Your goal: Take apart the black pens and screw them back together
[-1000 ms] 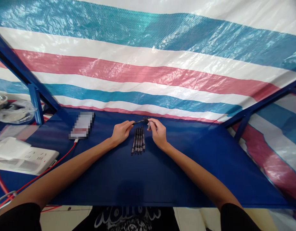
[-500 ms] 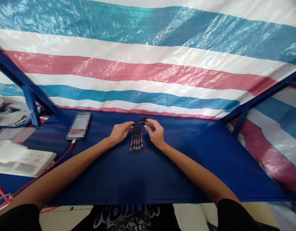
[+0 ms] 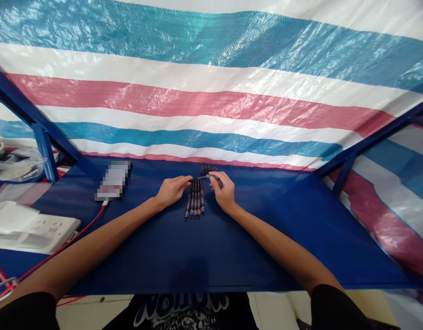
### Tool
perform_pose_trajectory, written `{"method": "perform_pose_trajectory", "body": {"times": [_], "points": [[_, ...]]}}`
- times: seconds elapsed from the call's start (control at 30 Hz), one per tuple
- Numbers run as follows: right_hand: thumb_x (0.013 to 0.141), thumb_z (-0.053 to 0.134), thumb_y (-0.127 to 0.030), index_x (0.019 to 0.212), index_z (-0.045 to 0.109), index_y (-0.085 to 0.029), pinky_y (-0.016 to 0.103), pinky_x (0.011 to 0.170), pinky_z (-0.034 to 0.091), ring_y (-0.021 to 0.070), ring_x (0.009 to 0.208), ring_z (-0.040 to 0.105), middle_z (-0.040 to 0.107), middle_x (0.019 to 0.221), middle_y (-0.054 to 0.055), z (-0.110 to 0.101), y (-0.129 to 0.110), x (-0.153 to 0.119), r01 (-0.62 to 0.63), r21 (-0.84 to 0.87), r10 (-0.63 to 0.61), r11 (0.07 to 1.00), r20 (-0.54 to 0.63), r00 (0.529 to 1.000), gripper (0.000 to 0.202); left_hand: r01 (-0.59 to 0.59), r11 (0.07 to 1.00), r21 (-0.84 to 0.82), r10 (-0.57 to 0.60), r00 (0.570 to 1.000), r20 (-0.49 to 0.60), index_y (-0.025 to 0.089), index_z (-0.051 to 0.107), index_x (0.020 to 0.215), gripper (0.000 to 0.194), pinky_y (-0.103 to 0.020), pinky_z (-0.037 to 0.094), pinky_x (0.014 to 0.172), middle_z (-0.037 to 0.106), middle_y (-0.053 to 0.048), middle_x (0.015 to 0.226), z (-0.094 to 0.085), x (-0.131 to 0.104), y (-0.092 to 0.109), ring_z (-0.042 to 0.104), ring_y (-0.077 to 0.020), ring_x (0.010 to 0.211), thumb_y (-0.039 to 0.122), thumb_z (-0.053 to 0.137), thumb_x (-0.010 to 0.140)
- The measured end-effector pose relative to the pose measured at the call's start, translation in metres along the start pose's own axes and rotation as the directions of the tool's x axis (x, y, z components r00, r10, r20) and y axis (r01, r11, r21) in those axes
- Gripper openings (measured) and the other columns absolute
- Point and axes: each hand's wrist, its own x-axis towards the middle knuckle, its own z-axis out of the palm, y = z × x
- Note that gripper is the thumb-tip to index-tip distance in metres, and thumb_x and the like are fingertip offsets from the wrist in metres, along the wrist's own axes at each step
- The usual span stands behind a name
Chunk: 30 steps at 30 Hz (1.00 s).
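My left hand (image 3: 171, 190) is closed on one end of a dark pen (image 3: 198, 178), which lies nearly level across the gap between my hands. My right hand (image 3: 223, 190) pinches a small greyish pen cap (image 3: 208, 176) against the pen's other end. How far the cap sits over the tip is too small to tell. Below the held pen, several dark pens with pale barrels (image 3: 195, 201) lie side by side on the table. Just beyond my hands stands a small cluster of dark pen caps (image 3: 205, 169), their round openings showing.
The blue table (image 3: 156, 256) reaches to a striped plastic sheet (image 3: 211, 105) at the back. To the left lie a phone (image 3: 113, 180) with a red cable (image 3: 91, 222) and a white power strip (image 3: 46, 227). Blue frame bars (image 3: 370, 140) slope along both sides.
The cap in my right hand was apart from the pen's end and now meets it. My left hand keeps its hold on the pen, barely moved. The row of pens is unchanged.
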Motion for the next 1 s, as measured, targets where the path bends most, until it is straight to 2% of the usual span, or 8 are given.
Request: {"method": "perform_pose_trajectory", "body": {"times": [0.17,0.37,0.47,0.57,0.63,0.77,1.0], "points": [[0.090,0.054,-0.038,0.102,0.063,-0.020,0.029,0.062,0.054,0.0142,0.063,0.063,0.065,0.085,0.005,0.0022,0.0025,-0.0018,-0.047,0.023,0.048,0.999,-0.015,0.999,0.023,-0.012,1.000,0.010,0.012,1.000,0.008,0.017,0.065,0.109,0.033,-0.021,0.049,0.061,0.071,-0.006,0.083,-0.0011,0.0005,0.0003,0.065,-0.0126,0.067,0.032,0.037,0.098],[0.088,0.057,-0.039,0.085,0.063,-0.019,0.026,0.056,0.050,0.0125,0.051,0.059,0.061,0.061,-0.001,0.0015,0.0002,-0.0012,-0.087,0.053,0.086,0.995,0.032,0.996,0.021,-0.071,0.997,-0.013,0.072,0.997,0.038,0.016,0.064,0.107,0.032,-0.020,0.047,0.058,0.069,-0.004,0.079,-0.0038,0.0020,0.0029,0.063,-0.0114,0.063,0.031,0.037,0.098],[0.088,0.057,-0.041,0.080,0.064,-0.019,0.025,0.054,0.048,0.0119,0.049,0.057,0.059,0.056,-0.002,0.0006,-0.0019,-0.0002,-0.096,0.035,0.094,0.995,0.043,0.995,0.024,-0.075,0.997,-0.016,0.076,0.995,0.062,0.016,0.064,0.107,0.032,-0.020,0.047,0.059,0.070,-0.005,0.081,-0.0050,0.0021,0.0038,0.064,-0.0113,0.064,0.031,0.037,0.098],[0.088,0.056,-0.040,0.081,0.066,-0.019,0.027,0.058,0.050,0.0125,0.054,0.058,0.062,0.064,0.001,-0.0004,-0.0037,0.0002,-0.048,-0.011,0.048,0.999,0.034,0.998,0.024,-0.063,0.998,-0.023,0.065,0.995,0.072,0.017,0.064,0.108,0.032,-0.021,0.049,0.061,0.071,-0.005,0.083,-0.0047,0.0017,0.0035,0.065,-0.0118,0.066,0.031,0.038,0.098],[0.089,0.055,-0.039,0.088,0.068,-0.020,0.028,0.061,0.052,0.0135,0.059,0.060,0.064,0.073,0.003,-0.0009,-0.0041,-0.0004,-0.016,-0.025,0.016,1.000,0.023,1.000,0.023,-0.051,0.998,-0.025,0.053,0.997,0.064,0.017,0.064,0.109,0.032,-0.021,0.050,0.063,0.072,-0.005,0.086,-0.0035,0.0013,0.0029,0.066,-0.0125,0.069,0.031,0.038,0.097],[0.089,0.054,-0.038,0.104,0.064,-0.020,0.030,0.061,0.054,0.0144,0.060,0.062,0.067,0.081,0.005,-0.0012,-0.0028,-0.0025,-0.044,0.062,0.044,0.997,0.002,0.999,0.025,-0.011,1.000,-0.004,0.011,1.000,0.016,0.018,0.065,0.107,0.033,-0.023,0.053,0.069,0.073,-0.006,0.094,-0.0007,0.0007,0.0013,0.069,-0.0145,0.079,0.033,0.038,0.098],[0.088,0.057,-0.033,0.094,0.067,-0.019,0.030,0.061,0.056,0.0139,0.056,0.063,0.069,0.076,0.004,0.0001,-0.0005,-0.0026,-0.049,0.114,0.053,0.992,-0.029,0.998,0.018,-0.022,1.000,-0.007,0.022,1.000,0.014,0.017,0.066,0.107,0.033,-0.023,0.054,0.070,0.073,-0.007,0.095,-0.0007,0.0005,-0.0004,0.070,-0.0150,0.079,0.032,0.039,0.097]]}}
